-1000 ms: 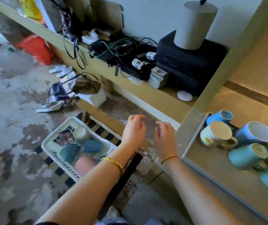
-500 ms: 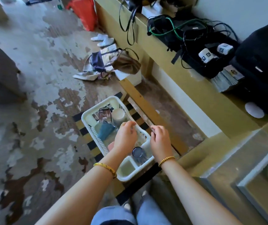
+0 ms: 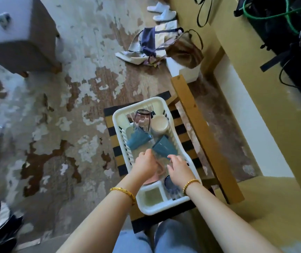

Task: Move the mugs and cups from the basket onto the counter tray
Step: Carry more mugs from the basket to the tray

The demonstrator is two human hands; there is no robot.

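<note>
While both forearms are reaching down from the bottom of the view, the left hand point(image 3: 145, 164) and the right hand point(image 3: 178, 169) are hovering low inside a white plastic basket point(image 3: 157, 102), side by side and close together near its middle. The left hand's fingers are curling downward over a pinkish cup point(image 3: 157, 171) that is lying under it, though whether they are actually gripping it cannot be told through the blur. The right hand's fingers are bending toward a clear glass point(image 3: 161, 158) between the two hands, and again the hold itself cannot be told. A gold bangle point(image 3: 125, 193) is sitting on the left wrist and a gold bead bracelet point(image 3: 189, 184) on the right. Farther back in the basket, two blue cups point(image 3: 137, 140) are lying on their sides, a cream mug point(image 3: 159, 123) is standing beside a tinted glass tumbler point(image 3: 142, 118), and a dark blue cup point(image 3: 169, 182) is resting just under the right wrist. The basket is sitting on a black-and-yellow striped seat point(image 3: 181, 128) with a wooden frame point(image 3: 200, 128). Beyond it, fabric bags point(image 3: 157, 45) and white slippers point(image 3: 161, 11) are lying on the worn, patchy floor point(image 3: 64, 115).
</note>
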